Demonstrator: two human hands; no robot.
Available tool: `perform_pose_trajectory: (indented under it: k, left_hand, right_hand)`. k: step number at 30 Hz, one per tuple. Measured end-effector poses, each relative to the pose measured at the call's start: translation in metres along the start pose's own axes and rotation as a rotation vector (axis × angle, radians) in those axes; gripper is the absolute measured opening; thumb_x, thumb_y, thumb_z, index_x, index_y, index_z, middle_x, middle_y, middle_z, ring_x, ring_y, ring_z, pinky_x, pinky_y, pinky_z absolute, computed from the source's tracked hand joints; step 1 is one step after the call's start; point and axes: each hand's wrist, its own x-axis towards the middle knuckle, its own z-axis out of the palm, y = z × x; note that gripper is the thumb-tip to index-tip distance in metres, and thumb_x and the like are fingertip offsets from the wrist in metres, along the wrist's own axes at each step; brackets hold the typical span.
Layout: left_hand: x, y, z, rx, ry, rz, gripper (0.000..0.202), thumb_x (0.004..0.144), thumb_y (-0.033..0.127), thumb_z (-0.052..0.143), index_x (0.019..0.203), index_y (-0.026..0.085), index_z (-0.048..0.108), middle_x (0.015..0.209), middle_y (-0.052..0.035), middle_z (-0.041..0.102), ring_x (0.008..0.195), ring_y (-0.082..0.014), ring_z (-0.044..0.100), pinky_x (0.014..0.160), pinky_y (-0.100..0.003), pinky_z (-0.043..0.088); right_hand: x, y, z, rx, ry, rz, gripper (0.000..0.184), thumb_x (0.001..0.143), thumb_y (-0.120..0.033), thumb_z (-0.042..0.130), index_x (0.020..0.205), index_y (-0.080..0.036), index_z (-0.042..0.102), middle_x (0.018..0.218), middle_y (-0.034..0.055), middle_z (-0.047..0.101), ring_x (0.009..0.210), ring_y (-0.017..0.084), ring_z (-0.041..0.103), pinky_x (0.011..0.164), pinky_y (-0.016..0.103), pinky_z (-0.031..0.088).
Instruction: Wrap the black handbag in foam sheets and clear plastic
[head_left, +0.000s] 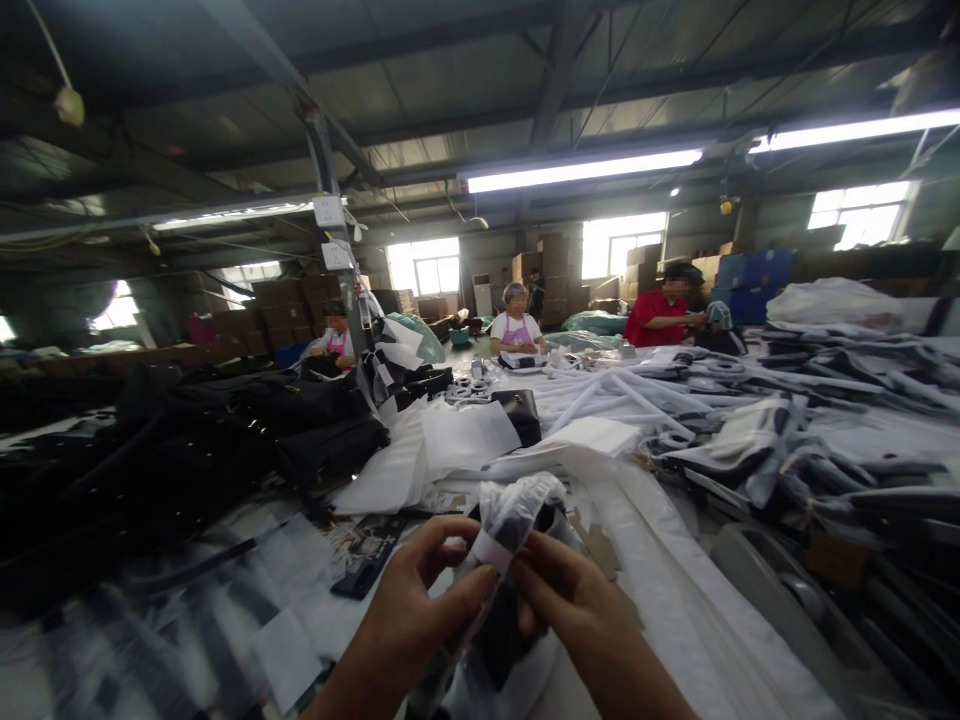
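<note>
Low in the middle of the head view, a dark strap wrapped in clear plastic [517, 505] is bent into a loop, with a white paper band [493, 550] around it. My left hand [427, 590] pinches the band from the left, thumb in front. From the right, my right hand [559, 585] closes its fingers on the wrapped strap beside the band. More dark material in plastic hangs below, between my hands, and is partly hidden by them. A dark flat piece with small print [367, 550] lies left of my left hand.
Black bags [187, 470] with metal fittings are heaped on the left. White sheets [469, 435] and a small black bag [517, 412] lie ahead. Plastic-wrapped pieces [765, 440] pile up on the right. A post with sockets [330, 230] stands ahead-left; co-workers [517, 325] sit farther back.
</note>
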Motion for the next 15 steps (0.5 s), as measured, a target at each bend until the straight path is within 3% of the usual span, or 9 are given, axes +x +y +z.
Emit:
perform_pose_trajectory:
  k: [3, 7, 9, 12, 15]
  left_hand:
    - [0.002, -0.002, -0.001, -0.047, 0.008, -0.025, 0.043, 0.076, 0.047, 0.075, 0.108, 0.021, 0.067, 0.091, -0.0053, 0.073, 0.084, -0.0242, 0.068, 0.071, -0.031, 0.052]
    - [0.001, 0.0, 0.004, -0.118, -0.017, -0.074, 0.045, 0.076, 0.05, 0.076, 0.108, 0.021, 0.065, 0.085, -0.0039, 0.072, 0.077, -0.0209, 0.068, 0.064, -0.026, 0.051]
    - [0.0, 0.002, 0.004, -0.164, -0.026, -0.113, 0.047, 0.077, 0.052, 0.075, 0.11, 0.02, 0.065, 0.084, -0.0033, 0.071, 0.076, -0.0202, 0.068, 0.064, -0.026, 0.051]
    - [-0.003, 0.0, -0.002, -0.187, -0.016, -0.115, 0.049, 0.083, 0.055, 0.068, 0.118, 0.022, 0.063, 0.094, -0.0034, 0.073, 0.088, -0.0219, 0.069, 0.073, -0.027, 0.054]
    - [-0.008, -0.009, -0.01, -0.181, 0.035, -0.095, 0.053, 0.09, 0.062, 0.055, 0.127, 0.025, 0.06, 0.119, -0.0047, 0.071, 0.111, -0.0257, 0.064, 0.09, -0.033, 0.053]
  right_hand:
    - [-0.004, 0.0, 0.004, 0.272, 0.025, 0.074, 0.06, 0.075, -0.055, 0.076, 0.12, -0.016, 0.067, 0.075, 0.0022, 0.065, 0.047, 0.005, 0.043, 0.045, 0.019, 0.028]
    - [-0.001, -0.01, 0.014, 0.194, 0.061, 0.085, 0.045, 0.076, -0.05, 0.078, 0.102, -0.015, 0.071, 0.076, 0.0004, 0.063, 0.048, 0.003, 0.036, 0.044, 0.018, 0.023]
    - [0.002, -0.015, 0.014, 0.093, 0.038, 0.069, 0.039, 0.08, -0.05, 0.075, 0.096, -0.014, 0.071, 0.076, 0.0002, 0.063, 0.05, 0.004, 0.039, 0.045, 0.019, 0.026]
    - [0.007, -0.016, 0.004, -0.079, -0.04, 0.003, 0.039, 0.086, -0.051, 0.067, 0.104, -0.016, 0.07, 0.077, 0.0013, 0.068, 0.051, 0.008, 0.05, 0.048, 0.021, 0.038]
    - [0.007, -0.006, -0.016, -0.225, 0.049, -0.07, 0.04, 0.089, -0.051, 0.062, 0.109, -0.017, 0.07, 0.081, 0.0044, 0.074, 0.057, 0.013, 0.061, 0.058, 0.025, 0.049]
